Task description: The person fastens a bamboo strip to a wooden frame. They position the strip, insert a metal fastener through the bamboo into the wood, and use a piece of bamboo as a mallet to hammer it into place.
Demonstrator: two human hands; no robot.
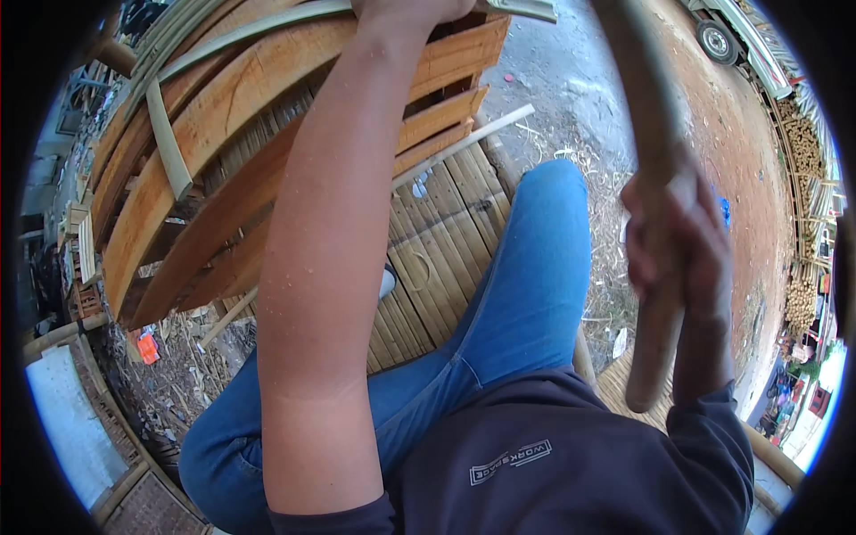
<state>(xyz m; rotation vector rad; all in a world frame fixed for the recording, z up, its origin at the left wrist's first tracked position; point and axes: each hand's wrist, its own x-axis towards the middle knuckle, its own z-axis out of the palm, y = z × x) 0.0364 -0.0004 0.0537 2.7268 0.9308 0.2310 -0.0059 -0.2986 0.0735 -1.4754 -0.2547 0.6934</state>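
My right hand point(682, 241) is closed round a thick wooden handle point(655, 348). The handle rises past the upper edge, so the tool's far end is out of sight. My left arm stretches forward over a curved wooden frame point(227, 98) of several reddish-brown boards. At the top edge my left hand point(410, 7) is partly cut off, and its fingers do not show. A pale bamboo strip point(259, 40) runs over the boards up to that hand, and strip ends point(526, 9) stick out on its other side. A short strip point(168, 143) hangs across the outer board.
I sit on a bamboo slat platform point(441, 241), my jeans-clad legs point(535, 259) spread across it. Shavings point(606, 241) litter the ground. To the right lie a dirt road point(731, 169), a vehicle's wheel point(718, 42) and stacked bamboo poles point(798, 152). An orange packet point(147, 348) lies at left.
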